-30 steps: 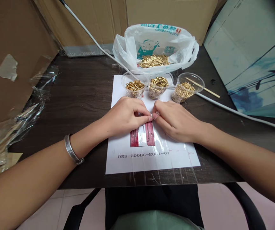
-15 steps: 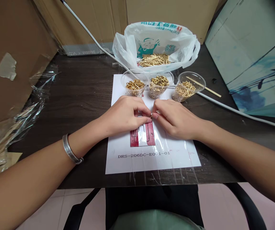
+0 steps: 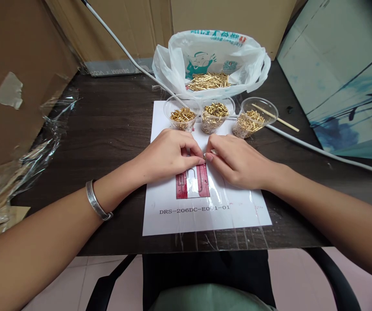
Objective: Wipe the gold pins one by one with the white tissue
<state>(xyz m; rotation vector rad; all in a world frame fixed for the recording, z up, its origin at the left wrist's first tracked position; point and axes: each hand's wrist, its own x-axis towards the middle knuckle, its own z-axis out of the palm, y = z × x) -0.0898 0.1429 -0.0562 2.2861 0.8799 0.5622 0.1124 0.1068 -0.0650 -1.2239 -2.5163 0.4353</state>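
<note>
Close together above a paper sheet (image 3: 165,222), the person's left hand (image 3: 166,155) and right hand (image 3: 238,163) meet almost tip to tip. The fingers of both are pinched together on a small piece (image 3: 204,156), which sits between the fingertips, just over the upper part of a red-and-white printed picture (image 3: 182,190); it is too small for its shape to be made out. A silver bracelet (image 3: 96,201) circles the left wrist.

Beyond the hands stand three clear cups of small gold-coloured parts: the left cup (image 3: 169,106), the middle cup (image 3: 230,109) and the right cup (image 3: 272,108). A thin stick (image 3: 289,125) shows at the right cup, though whether it lies inside or behind cannot be told. Behind them, a white plastic bag (image 3: 177,58) holds longer gold-coloured pins (image 3: 208,81). A pale cable (image 3: 318,151) crosses the dark table (image 3: 108,112).
</note>
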